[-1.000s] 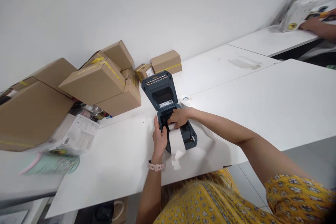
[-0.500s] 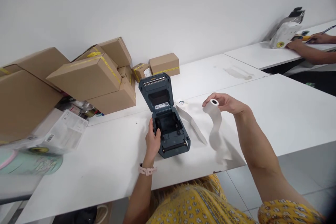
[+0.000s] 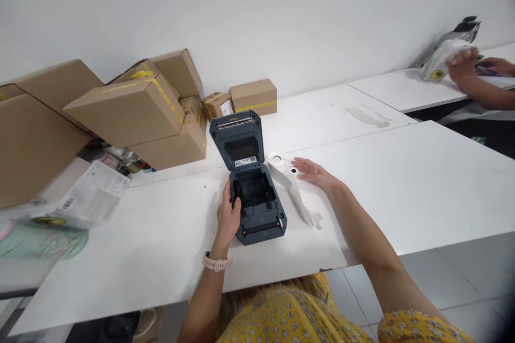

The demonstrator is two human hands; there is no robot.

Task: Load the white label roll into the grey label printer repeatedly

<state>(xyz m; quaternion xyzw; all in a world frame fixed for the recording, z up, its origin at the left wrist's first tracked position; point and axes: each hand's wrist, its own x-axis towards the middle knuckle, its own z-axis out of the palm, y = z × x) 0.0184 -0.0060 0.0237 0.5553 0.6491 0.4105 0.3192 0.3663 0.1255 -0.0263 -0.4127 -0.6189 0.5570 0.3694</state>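
Observation:
A dark label printer [image 3: 261,214] stands on the white table with its lid [image 3: 237,139] raised and its inner bay in view. My left hand [image 3: 229,215] grips the printer's left side, thumb over the edge. To the right of the printer, my right hand [image 3: 314,172] has its fingers spread beside a small paper roll [image 3: 294,171] that rests on the table. Just behind that lies a larger white label roll [image 3: 276,159]. Paper strips [image 3: 300,201] trail from the rolls toward the front of the table.
Cardboard boxes [image 3: 129,112] are piled at the left and back, with a plastic-wrapped white box [image 3: 98,193] and a green bag [image 3: 52,241] nearer. At the far right, another person's hands [image 3: 464,67] touch a wrapped package [image 3: 440,64].
My right hand has moved left and down, and it has let go of the small roll, now on the table by the larger one. The other person's hands have shifted.

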